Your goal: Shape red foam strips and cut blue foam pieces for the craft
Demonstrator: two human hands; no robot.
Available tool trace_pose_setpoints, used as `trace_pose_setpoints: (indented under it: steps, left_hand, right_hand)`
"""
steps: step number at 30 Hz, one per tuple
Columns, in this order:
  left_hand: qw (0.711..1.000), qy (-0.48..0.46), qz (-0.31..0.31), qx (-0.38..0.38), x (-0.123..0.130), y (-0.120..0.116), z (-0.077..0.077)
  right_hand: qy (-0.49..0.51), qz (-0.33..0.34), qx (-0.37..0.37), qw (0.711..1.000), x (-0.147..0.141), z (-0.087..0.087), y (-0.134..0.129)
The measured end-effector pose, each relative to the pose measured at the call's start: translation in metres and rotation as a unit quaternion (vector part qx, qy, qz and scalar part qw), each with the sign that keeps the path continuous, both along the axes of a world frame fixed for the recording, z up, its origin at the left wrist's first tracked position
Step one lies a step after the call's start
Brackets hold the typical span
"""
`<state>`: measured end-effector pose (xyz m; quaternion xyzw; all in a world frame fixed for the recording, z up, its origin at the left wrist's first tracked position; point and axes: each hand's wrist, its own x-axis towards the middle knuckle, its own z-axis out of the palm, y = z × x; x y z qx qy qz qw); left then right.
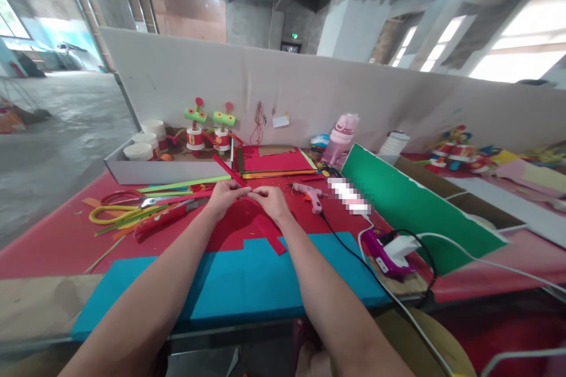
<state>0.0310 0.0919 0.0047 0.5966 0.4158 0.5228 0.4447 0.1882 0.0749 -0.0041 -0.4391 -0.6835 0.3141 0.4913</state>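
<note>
Over the middle of the table my left hand [224, 195] and my right hand [270, 198] meet at the fingertips, both pinching a red paper strip [227, 169]. One end of it slants up and left past my left fingers; the pinched part is mostly hidden. Below my right hand shows another red paper length [272, 237]; I cannot tell whether it joins the held strip. Yellow-handled scissors [112, 214] and a red-handled cutter [161, 221] lie left of my hands among green and orange strips. To the right rests a pink glue gun [313, 195].
Blue sheeting [221, 288] covers the front edge. Behind stand two paper-cup figures [195, 138], a white box [163, 172] with cups and a stack of coloured paper [276, 160]. A green board [411, 206], a purple power strip [389, 256] and trailing cables occupy the right.
</note>
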Motion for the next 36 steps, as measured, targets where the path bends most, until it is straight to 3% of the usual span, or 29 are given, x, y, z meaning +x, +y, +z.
trace_pose_setpoints:
  steps: [14, 19, 23, 27, 31, 36]
  left_hand:
    - [0.997, -0.033, 0.064, -0.012, -0.013, 0.006, 0.005]
    - [0.995, -0.092, 0.0, -0.033, -0.007, 0.003, 0.002]
    - [0.998, -0.032, -0.041, -0.04, -0.003, 0.001, -0.002]
    - [0.999, -0.019, -0.011, -0.032, -0.005, 0.003, -0.002]
    - [0.999, -0.026, 0.021, -0.042, -0.009, 0.005, 0.0]
    - [0.998, -0.051, 0.016, -0.038, -0.01, 0.004, 0.002]
  right_hand:
    - [-0.001, -0.028, -0.022, 0.999, 0.004, -0.007, 0.005]
    - [-0.009, -0.033, -0.003, 0.999, 0.002, -0.004, 0.003]
    - [-0.053, -0.052, 0.022, 0.997, -0.001, -0.001, 0.001]
    - [-0.047, -0.004, 0.023, 0.999, 0.0, 0.001, 0.0]
    - [-0.025, 0.066, -0.031, 0.997, 0.004, 0.001, 0.0]
    - [-0.008, 0.087, -0.047, 0.995, 0.005, 0.002, -0.002]
